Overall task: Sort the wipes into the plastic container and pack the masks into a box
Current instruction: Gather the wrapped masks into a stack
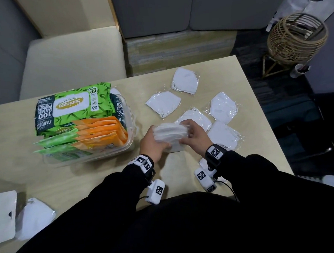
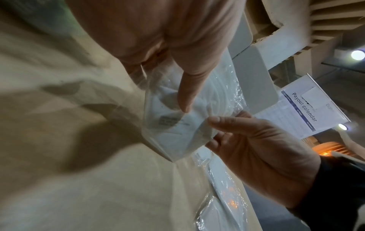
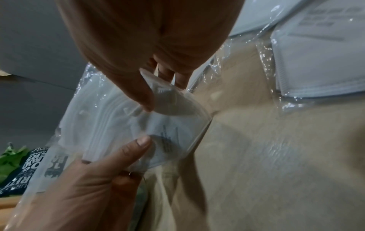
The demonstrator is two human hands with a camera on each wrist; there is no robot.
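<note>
Both hands hold a stack of white masks in clear wrappers (image 1: 170, 135) upright above the table's middle. My left hand (image 1: 153, 144) grips its left end and my right hand (image 1: 193, 133) grips its right end. The left wrist view has the wrapped stack (image 2: 175, 125) pinched between my left thumb and fingers (image 2: 187, 87), with the right hand (image 2: 256, 148) opposite. The right wrist view shows the same stack (image 3: 138, 125) from the other side. Several loose wrapped masks (image 1: 222, 108) lie on the table to the right. A clear plastic container (image 1: 113, 150) at the left holds green and orange wipe packs (image 1: 72, 110).
A white mask (image 1: 34, 216) and a flat white packet (image 1: 2, 216) lie at the table's near left corner. A cushioned chair (image 1: 71, 59) stands behind the table (image 1: 107, 178). A wicker basket on a stand (image 1: 297, 36) sits on the floor, right.
</note>
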